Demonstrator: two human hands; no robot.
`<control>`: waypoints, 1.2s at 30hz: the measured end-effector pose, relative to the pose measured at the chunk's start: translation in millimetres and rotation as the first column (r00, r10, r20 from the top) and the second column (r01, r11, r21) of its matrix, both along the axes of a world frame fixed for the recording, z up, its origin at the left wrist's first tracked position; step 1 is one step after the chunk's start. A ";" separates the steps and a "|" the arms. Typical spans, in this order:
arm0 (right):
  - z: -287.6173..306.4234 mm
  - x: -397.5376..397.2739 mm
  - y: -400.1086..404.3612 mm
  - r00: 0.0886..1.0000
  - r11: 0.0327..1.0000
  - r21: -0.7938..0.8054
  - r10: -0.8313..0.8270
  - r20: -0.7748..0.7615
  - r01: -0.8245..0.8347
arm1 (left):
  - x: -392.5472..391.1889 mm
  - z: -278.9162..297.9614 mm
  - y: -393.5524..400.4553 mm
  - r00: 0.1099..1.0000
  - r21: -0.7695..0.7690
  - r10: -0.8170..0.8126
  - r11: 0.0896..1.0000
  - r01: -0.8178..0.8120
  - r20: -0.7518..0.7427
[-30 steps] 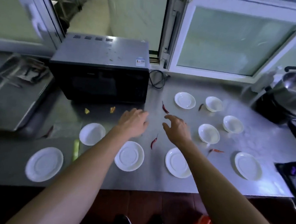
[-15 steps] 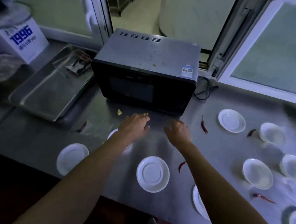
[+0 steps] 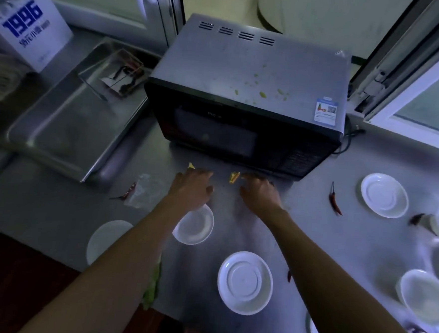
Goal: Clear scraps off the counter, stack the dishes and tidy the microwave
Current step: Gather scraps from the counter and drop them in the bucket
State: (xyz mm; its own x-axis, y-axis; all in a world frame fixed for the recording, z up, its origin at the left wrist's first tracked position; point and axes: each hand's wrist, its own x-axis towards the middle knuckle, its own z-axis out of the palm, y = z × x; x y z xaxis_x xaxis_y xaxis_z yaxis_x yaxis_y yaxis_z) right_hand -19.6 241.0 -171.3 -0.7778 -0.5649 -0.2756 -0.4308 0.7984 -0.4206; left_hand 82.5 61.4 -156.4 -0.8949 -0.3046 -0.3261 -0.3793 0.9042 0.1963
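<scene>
Both hands moved up to frame centre: left hand (image 3: 192,190) and right hand (image 3: 259,195) flank scrap (image 3: 234,177), fingers loosely apart, empty. Pickup imminent.

"1996" in blue on white box (image 3: 28,23); microwave sticker (image 3: 326,111) unreadable.

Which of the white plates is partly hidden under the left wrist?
The small plate just behind the left hand; the other plates lie clear of both hands.

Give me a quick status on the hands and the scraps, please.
Left hand and right hand open, low over the counter. Yellow scrap between them, ungrasped. Microwave close ahead; nothing blocking.
</scene>
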 end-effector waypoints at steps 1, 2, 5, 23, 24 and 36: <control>-3.8 -1.2 -6.2 1.000 1.000 0.007 -0.004 -0.001 0.004 | -2.7 -5.4 -7.6 1.000 0.006 0.001 1.000 -0.001 -0.004; -7.8 -2.3 -12.5 1.000 1.000 0.017 -0.016 0.001 0.016 | -5.5 -11.0 -14.8 1.000 0.007 0.003 1.000 -0.002 -0.018; -20.5 -3.2 -33.6 0.999 0.998 0.048 -0.052 0.005 0.052 | -13.7 -26.0 -35.5 0.998 -0.002 0.024 1.000 -0.024 -0.056; -52.9 3.7 -81.0 0.971 0.973 0.058 -0.218 -0.094 0.224 | -27.2 -60.7 -100.3 0.977 -0.113 -0.212 0.971 0.211 0.003; -52.5 4.6 -81.4 0.970 0.972 0.057 -0.220 -0.099 0.227 | -26.9 -60.8 -100.9 0.977 -0.120 -0.213 0.970 0.212 0.004; -56.7 13.2 -82.5 0.953 0.960 -0.031 -0.279 -0.115 0.278 | -26.5 -63.3 -103.2 0.979 -0.023 -0.173 0.985 0.172 -0.105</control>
